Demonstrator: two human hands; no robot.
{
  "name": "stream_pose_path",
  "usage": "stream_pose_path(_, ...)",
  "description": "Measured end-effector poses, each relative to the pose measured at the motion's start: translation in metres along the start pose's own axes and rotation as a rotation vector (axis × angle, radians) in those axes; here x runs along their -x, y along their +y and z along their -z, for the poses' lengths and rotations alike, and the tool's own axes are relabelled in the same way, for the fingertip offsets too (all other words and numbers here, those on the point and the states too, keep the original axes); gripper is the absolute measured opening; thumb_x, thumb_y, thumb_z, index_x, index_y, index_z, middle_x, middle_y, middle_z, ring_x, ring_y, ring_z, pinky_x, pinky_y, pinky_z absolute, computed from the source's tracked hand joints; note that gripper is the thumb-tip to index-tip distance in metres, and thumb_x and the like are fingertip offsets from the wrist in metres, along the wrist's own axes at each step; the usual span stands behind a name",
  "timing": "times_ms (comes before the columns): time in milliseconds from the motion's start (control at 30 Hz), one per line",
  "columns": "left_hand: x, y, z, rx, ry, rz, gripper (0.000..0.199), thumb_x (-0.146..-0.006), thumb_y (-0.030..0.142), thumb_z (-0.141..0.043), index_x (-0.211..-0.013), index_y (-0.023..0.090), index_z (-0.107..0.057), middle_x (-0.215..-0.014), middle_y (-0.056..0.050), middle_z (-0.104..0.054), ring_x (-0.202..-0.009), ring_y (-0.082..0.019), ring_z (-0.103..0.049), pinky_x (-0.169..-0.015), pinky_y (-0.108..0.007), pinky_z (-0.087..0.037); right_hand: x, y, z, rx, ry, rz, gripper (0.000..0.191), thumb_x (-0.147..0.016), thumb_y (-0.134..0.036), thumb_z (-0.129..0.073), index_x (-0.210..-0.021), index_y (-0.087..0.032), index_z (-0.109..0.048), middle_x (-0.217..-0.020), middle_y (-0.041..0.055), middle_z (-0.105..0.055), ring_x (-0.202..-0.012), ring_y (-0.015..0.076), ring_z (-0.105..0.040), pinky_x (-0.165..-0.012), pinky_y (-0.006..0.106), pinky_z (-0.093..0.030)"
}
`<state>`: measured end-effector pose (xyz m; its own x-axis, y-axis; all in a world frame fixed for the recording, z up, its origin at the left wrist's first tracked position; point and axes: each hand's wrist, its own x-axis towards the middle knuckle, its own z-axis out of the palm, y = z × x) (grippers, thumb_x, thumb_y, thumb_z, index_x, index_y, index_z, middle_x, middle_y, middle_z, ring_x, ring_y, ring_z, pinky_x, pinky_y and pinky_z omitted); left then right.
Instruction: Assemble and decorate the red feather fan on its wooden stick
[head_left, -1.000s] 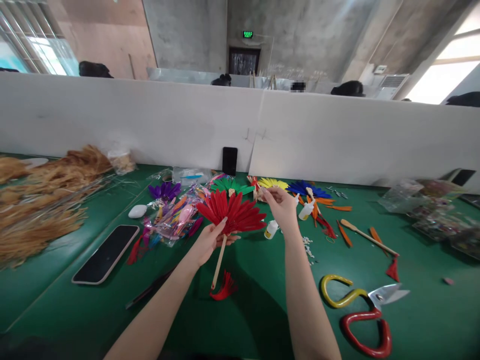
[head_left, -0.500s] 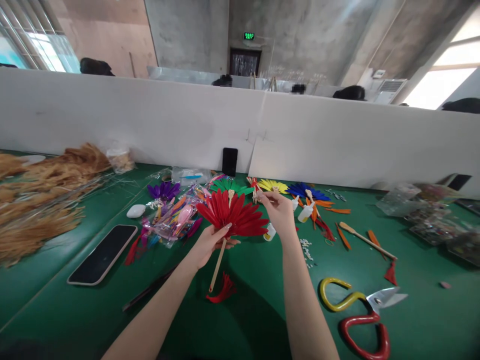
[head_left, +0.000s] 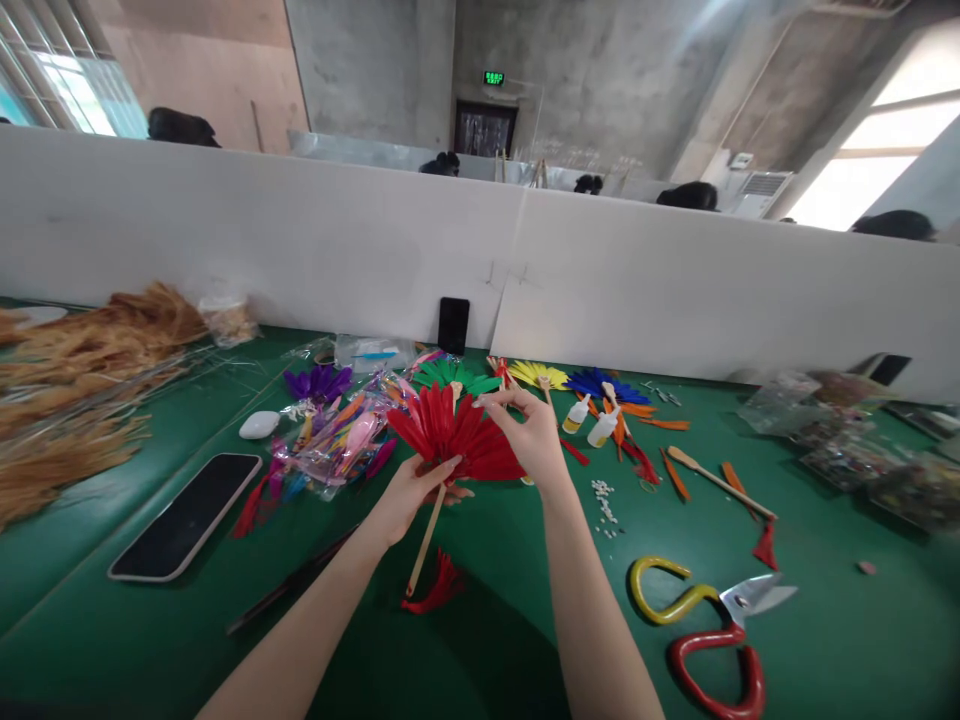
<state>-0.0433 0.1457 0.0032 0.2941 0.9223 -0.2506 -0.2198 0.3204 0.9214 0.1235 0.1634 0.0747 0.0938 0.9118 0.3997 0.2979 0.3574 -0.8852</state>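
Note:
A red feather fan (head_left: 431,425) with a pale wooden handle (head_left: 426,540) is held upright in my left hand (head_left: 412,490). My thumb lies across the base of the feathers, with the other fingers behind. A red tassel (head_left: 439,583) hangs from the handle's lower end. My right hand (head_left: 529,430) is bent over the fan's right side, thumb and fingertips pinched together at the feathers' upper edge. Whether a feather or something small is between them, I cannot make out. Behind the fan are green (head_left: 454,374), yellow (head_left: 536,375) and blue feather fans (head_left: 600,384).
Large scissors (head_left: 720,610) lie at the right, near white beads (head_left: 604,500) and glue bottles (head_left: 604,428). On the left are a phone (head_left: 184,515), dark tweezers-like tool (head_left: 289,582), bagged feathers (head_left: 341,440) and brown fibre (head_left: 90,370). A white partition (head_left: 337,240) stands behind.
My right hand has moved left, from beside the fan to over its right-hand feathers. My left hand keeps its hold on the fan. The whole view has shifted slightly.

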Motion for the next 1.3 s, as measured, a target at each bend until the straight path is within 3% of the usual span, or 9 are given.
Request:
stream_pose_path(200,0.0006,0.0001,0.0007,-0.011,-0.03,-0.031,0.041,-0.072,0.038,-0.07,-0.101,0.014,-0.056,-0.09,-0.008,-0.069,-0.069,-0.021,-0.069,-0.061,-0.028,-0.052,0.0056,-0.0112,-0.0072,0.018,0.039,0.052,0.018,-0.072,-0.038,-0.066,-0.069,-0.021,-0.064,-0.077,0.0039,-0.068,-0.078,0.0202,-0.063,-0.079,0.036,-0.047)
stream_pose_path(467,-0.0014,-0.002,0.0024,-0.001,-0.025,-0.042,0.04,-0.073,0.037,-0.069,-0.102,0.014,-0.054,-0.092,-0.007,-0.067,-0.071,-0.02,-0.069,-0.06,-0.025,-0.051,0.0037,-0.0074,-0.0081,0.01,0.054,0.068,0.018,-0.066,-0.037,-0.071,-0.071,-0.021,-0.066,-0.08,0.0041,-0.07,-0.081,0.0214,-0.063,-0.08,0.035,-0.046)
stream_pose_path(633,-0.002,-0.0028,0.0041,-0.003,-0.016,-0.044,0.036,-0.073,0.037,-0.069,-0.097,0.014,-0.055,-0.086,-0.005,-0.067,-0.07,-0.02,-0.068,-0.059,-0.024,-0.051,0.0025,-0.0047,-0.0071,0.04,0.058,0.036,0.024,-0.072,-0.044,-0.064,-0.067,-0.02,-0.064,-0.074,0.0038,-0.068,-0.076,0.021,-0.062,-0.077,0.036,-0.046)
stream_pose_path(900,-0.0012,-0.0036,0.0034,-0.024,-0.018,-0.048,0.039,-0.071,0.037,-0.071,-0.099,0.014,-0.057,-0.084,-0.005,-0.067,-0.069,-0.02,-0.068,-0.059,-0.026,-0.051,0.0045,-0.0053,-0.0093,0.096,0.051,0.125,0.017,-0.073,-0.034,-0.066,-0.066,-0.02,-0.061,-0.071,0.0015,-0.065,-0.073,0.0182,-0.059,-0.074,0.033,-0.045)
stream_pose_path(1300,-0.0025,-0.0057,0.0039,-0.015,-0.003,-0.049,0.039,-0.071,0.036,-0.071,-0.099,0.013,-0.057,-0.083,-0.006,-0.069,-0.066,-0.019,-0.068,-0.058,-0.024,-0.051,0.0038,-0.0045,-0.011,-0.032,0.015,0.017,0.024,-0.065,-0.04,-0.072,-0.067,-0.019,-0.06,-0.072,0.0032,-0.066,-0.073,0.0194,-0.061,-0.072,0.034,-0.048)
